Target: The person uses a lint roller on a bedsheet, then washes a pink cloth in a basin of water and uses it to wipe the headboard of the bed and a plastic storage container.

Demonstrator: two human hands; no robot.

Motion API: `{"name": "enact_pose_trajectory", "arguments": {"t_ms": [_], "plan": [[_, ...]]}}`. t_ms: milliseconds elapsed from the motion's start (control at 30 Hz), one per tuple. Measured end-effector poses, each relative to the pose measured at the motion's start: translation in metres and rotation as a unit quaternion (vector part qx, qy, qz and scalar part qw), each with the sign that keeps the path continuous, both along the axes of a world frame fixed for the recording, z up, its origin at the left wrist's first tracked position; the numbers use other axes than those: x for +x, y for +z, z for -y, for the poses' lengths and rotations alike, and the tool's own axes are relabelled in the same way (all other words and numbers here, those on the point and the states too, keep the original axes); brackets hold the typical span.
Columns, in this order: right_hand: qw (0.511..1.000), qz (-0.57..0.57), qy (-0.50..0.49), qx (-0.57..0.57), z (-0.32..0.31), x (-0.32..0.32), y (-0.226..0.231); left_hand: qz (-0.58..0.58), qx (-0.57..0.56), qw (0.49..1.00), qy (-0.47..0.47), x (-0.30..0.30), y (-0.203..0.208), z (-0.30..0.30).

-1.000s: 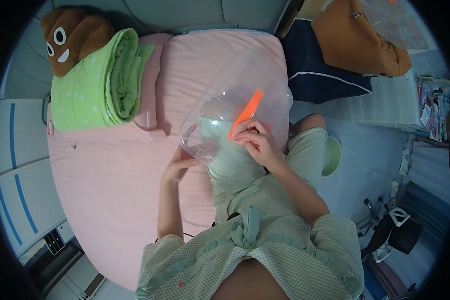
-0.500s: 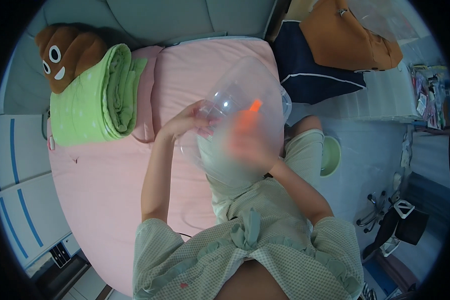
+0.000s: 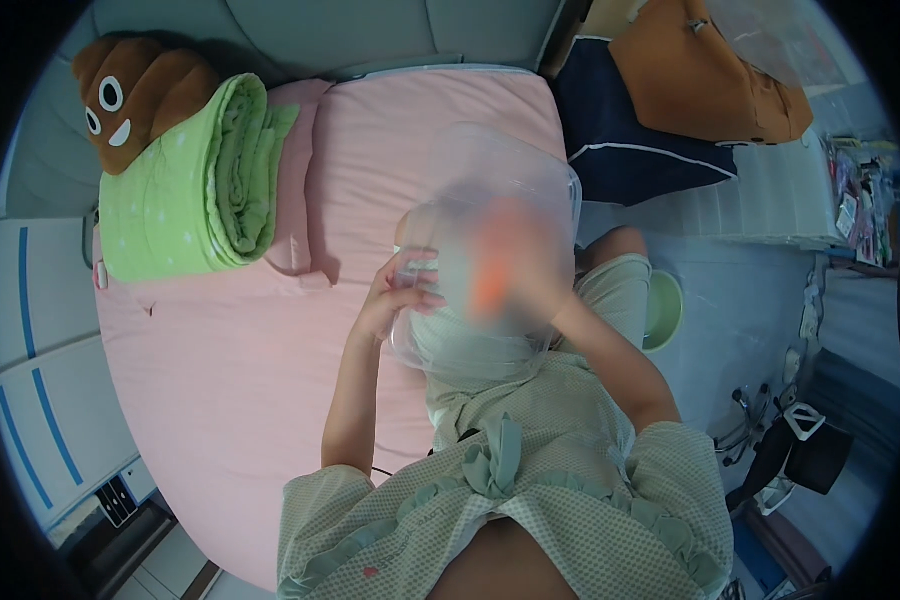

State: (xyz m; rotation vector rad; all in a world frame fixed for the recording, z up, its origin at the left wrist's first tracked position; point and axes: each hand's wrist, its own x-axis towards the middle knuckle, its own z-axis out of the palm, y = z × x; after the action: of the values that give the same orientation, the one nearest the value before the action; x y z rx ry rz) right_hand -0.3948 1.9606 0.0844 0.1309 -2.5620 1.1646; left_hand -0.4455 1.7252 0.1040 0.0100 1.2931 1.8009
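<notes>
A see-through plastic box [image 3: 470, 150] rests over my lap, tilted, with its rim toward the right. My left hand [image 3: 395, 300] grips the box's left side, thumb and fingers curled around the wall. My right hand [image 3: 535, 275] is at the middle of the box and looks smeared and hazy. An orange object [image 3: 489, 285] shows at that hand, too blurred for its kind to be told. I cannot make out how the right fingers lie around it, or whether the hand is inside the box or above it.
I sit on a bed with a pink sheet [image 3: 230, 400]. A folded green quilt [image 3: 170, 215] and a brown plush toy [image 3: 150, 95] lie at the far left. A navy cushion [image 3: 610, 130] and brown bag [image 3: 700, 80] stand far right, with a green basin [image 3: 663, 312] on the floor.
My left hand has moved down and slightly right along with the box, whose tilt has changed. The orange object has shifted lower, and my right hand has moved up and right.
</notes>
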Motion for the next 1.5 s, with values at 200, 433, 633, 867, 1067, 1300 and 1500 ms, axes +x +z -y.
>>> {"name": "enact_pose_trajectory", "arguments": {"t_ms": [200,433,633,867,1067,1300,1500], "plan": [[0.990,-0.073,0.106,0.053,0.020,0.038,-0.026,-0.022,0.005,1.000,0.011,0.006,-0.010,0.005],[0.919,0.102,-0.098,-0.368,0.027,-0.033,-0.042,-0.025,0.005,0.999,0.035,0.012,-0.011,-0.009],[0.986,-0.070,0.149,-0.030,0.069,-0.011,-0.015,-0.112,0.005,0.985,0.134,0.021,-0.029,-0.004],[0.989,0.028,-0.039,-0.137,0.029,-0.094,0.031,-0.042,0.023,0.997,0.054,0.019,-0.002,-0.006],[0.942,0.197,0.087,-0.257,0.060,-0.057,0.024,-0.038,0.015,0.995,0.092,0.027,-0.018,-0.003],[0.980,-0.090,0.165,0.072,0.050,-0.068,0.025,-0.034,0.029,0.996,0.082,0.028,-0.017,-0.007],[0.999,0.000,-0.049,0.011,0.043,-0.103,0.041,-0.064,0.043,0.988,0.134,0.079,-0.011,-0.003]]}}
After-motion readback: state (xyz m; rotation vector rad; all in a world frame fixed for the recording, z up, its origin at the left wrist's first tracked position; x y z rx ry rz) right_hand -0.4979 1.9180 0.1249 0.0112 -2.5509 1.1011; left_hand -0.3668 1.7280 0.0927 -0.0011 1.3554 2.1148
